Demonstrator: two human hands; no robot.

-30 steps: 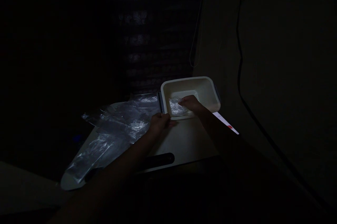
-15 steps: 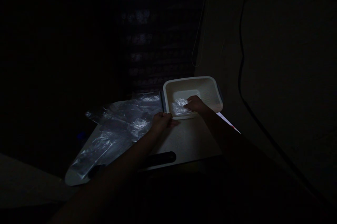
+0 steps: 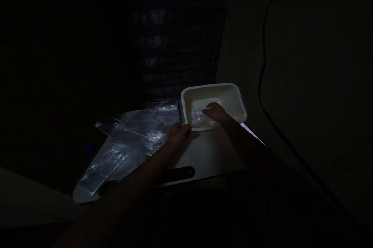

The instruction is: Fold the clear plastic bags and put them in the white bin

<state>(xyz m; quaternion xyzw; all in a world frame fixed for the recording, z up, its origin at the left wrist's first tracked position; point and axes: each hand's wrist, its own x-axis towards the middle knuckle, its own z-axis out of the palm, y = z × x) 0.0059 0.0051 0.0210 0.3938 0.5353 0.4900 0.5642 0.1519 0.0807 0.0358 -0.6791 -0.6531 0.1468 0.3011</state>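
Bare hands point(image 3: 215, 112) and forearms point(image 3: 148, 168) (dimly lit)

Nothing legible for you here: too dark. The white strip point(image 3: 250, 131) beside your tub point(image 3: 231, 100) is too small to read.

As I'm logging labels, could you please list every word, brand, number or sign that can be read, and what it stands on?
No text can be read.
White strip with a red mark, near the tub: too small and dark to tell whether it bears print.
Tub, clear plastic: no lettering visible.
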